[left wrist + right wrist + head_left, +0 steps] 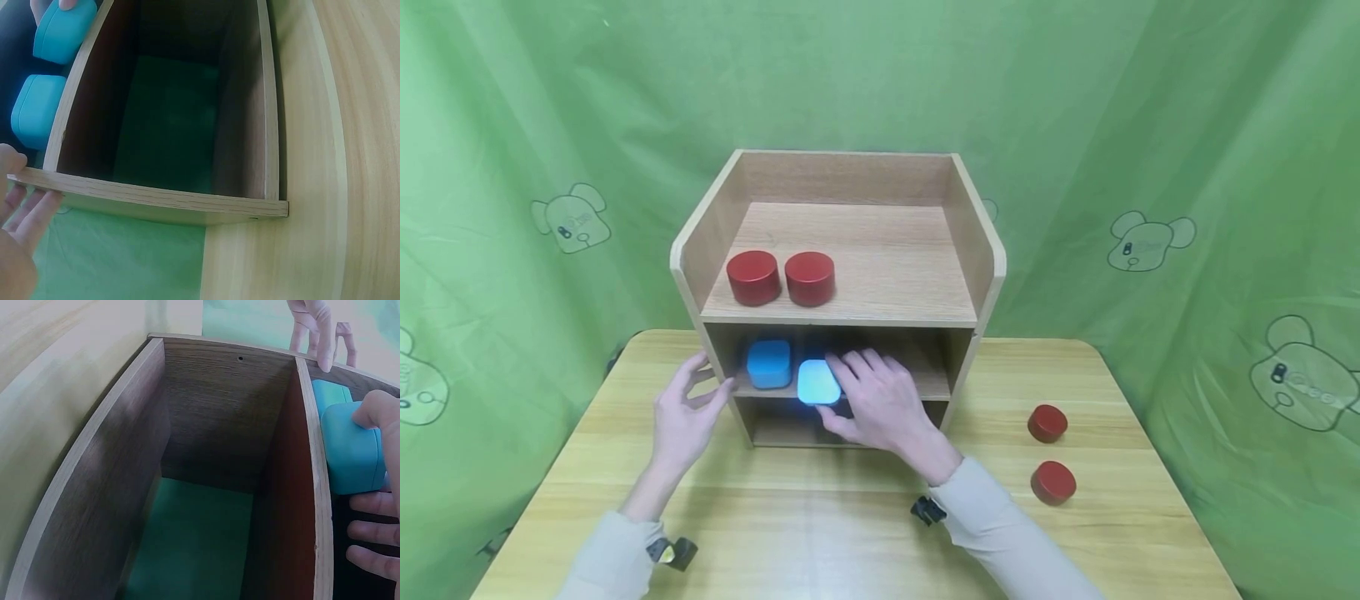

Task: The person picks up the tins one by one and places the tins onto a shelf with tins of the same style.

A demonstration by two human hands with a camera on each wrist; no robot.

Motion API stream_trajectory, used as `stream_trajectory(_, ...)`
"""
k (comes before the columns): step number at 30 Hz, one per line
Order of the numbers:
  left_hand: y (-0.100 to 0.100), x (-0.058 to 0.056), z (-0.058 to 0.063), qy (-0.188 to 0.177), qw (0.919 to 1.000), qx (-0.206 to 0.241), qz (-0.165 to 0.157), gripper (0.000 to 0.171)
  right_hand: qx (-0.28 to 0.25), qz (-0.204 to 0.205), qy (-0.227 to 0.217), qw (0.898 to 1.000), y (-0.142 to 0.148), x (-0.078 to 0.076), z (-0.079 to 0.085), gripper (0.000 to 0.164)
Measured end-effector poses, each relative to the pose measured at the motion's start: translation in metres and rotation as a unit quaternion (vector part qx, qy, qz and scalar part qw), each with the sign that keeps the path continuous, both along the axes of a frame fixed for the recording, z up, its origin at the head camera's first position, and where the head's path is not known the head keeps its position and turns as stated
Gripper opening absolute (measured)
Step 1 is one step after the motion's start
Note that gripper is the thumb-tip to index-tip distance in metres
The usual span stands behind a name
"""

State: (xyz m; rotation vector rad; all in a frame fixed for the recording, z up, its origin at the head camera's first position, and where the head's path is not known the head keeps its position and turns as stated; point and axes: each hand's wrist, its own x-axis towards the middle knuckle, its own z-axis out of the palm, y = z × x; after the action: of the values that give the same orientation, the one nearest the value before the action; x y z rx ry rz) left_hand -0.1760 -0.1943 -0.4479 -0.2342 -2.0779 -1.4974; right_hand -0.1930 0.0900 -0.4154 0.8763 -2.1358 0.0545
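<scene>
My right hand [883,408] holds a blue rounded-square box [818,383] at the front of the wooden shelf unit's [887,237] middle level. In the right wrist view its thumb lies on the held box [351,450], with fingers at the far side. A second blue box [769,365] stands on the same level, just left of it. My left hand [681,421] grips the unit's left side panel [156,194], thumb on the inner side and fingers outside, as the left wrist view shows.
Two red round tins [754,277] stand on the top level at the left. Two more red tins [1051,482] lie on the wooden table [820,533] to the right of the unit. A green curtain [865,75] hangs behind and on both sides.
</scene>
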Motion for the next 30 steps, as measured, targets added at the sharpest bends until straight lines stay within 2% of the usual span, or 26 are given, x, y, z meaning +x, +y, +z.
stream_trajectory(15,0.001,0.002,0.001,-0.002,1.0,0.004,-0.007,0.048,-0.016,-0.009,-0.05,0.999,-0.001,-0.002,-0.005,0.057)
stream_trajectory(30,0.0,0.0,-0.001,0.006,1.0,0.002,-0.004,0.047,-0.029,-0.017,-0.004,0.999,-0.005,-0.008,-0.01,0.041)
